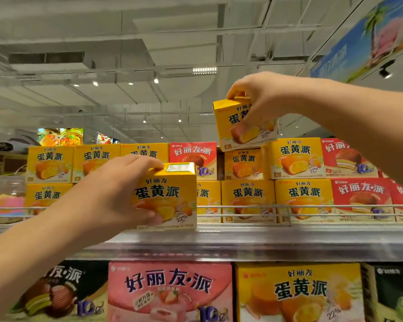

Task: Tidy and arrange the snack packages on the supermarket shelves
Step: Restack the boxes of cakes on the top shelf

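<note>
Both hands loaded: your left hand [116, 194] grips a yellow box [170, 198] at 9 o'clock, in front of the top shelf rail [312, 206]; your right hand [263, 101] pinches another yellow box [240, 126] at 1 o'clock, above the stacked row [293, 159]. Likely light, stiff card, crushable corners. Hold top and front faces, not edges.

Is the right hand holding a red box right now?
No, the right hand grips a yellow box raised above the top row, while the red boxes sit on the shelf.
</note>
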Demonstrator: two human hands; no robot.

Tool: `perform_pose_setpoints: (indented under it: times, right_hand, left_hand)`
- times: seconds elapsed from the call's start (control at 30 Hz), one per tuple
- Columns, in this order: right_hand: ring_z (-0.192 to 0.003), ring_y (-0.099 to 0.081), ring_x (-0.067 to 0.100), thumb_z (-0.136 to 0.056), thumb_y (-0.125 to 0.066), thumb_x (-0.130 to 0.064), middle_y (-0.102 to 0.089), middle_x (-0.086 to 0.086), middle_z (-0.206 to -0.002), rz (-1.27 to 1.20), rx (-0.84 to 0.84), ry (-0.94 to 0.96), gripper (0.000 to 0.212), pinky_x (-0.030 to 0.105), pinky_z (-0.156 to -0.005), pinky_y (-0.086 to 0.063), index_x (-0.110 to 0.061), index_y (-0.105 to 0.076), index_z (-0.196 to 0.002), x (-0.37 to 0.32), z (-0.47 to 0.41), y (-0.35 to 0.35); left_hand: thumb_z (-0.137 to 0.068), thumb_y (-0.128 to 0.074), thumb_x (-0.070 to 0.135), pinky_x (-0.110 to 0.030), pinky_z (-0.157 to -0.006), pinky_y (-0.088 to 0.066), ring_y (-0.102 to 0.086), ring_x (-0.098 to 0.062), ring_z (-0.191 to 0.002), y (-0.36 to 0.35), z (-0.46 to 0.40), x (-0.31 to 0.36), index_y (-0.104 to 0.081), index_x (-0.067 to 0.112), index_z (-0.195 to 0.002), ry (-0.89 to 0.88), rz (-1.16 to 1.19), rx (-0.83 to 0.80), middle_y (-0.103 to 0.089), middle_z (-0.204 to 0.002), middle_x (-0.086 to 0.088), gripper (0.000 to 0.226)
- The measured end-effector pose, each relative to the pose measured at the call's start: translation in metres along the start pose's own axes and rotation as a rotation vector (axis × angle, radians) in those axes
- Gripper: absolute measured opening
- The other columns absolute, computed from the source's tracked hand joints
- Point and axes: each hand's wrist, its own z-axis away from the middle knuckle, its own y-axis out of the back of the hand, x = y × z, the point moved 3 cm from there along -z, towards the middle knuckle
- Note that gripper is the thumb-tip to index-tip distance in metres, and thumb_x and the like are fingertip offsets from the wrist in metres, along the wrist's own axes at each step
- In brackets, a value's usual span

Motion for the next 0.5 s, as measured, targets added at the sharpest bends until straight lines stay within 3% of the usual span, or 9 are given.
perform_pose_setpoints:
  times: [0.33, 0.5]
  right_hand:
    - [-0.079, -0.069, 0.015, -0.058, -0.086, -0.047, -0.068, -0.006, -0.098, -0.020, -0.053, -0.058, 0.075, 0.028, -0.058, -0.057, -0.027, -0.055, -0.123, 0.001, -0.014, -0.013]
    - [-0.079, -0.070, 0.016, -0.060, -0.087, -0.045, -0.068, -0.005, -0.099, -0.021, -0.068, -0.086, 0.075, 0.029, -0.059, -0.058, -0.027, -0.055, -0.125, 0.004, -0.018, -0.017]
  left_hand:
    - [-0.045, -0.062, 0.074, -0.021, -0.082, -0.040, -0.049, 0.001, -0.102, -0.007, -0.008, -0.018, -0.041, 0.045, -0.131, -0.012, 0.041, -0.044, -0.049, -0.113, 0.028, 0.093]
    - [-0.046, -0.068, 0.071, -0.015, -0.078, -0.040, -0.050, 0.011, -0.101, -0.008, -0.009, -0.023, -0.041, 0.052, -0.121, -0.033, 0.113, -0.073, -0.053, -0.110, 0.031, 0.082]
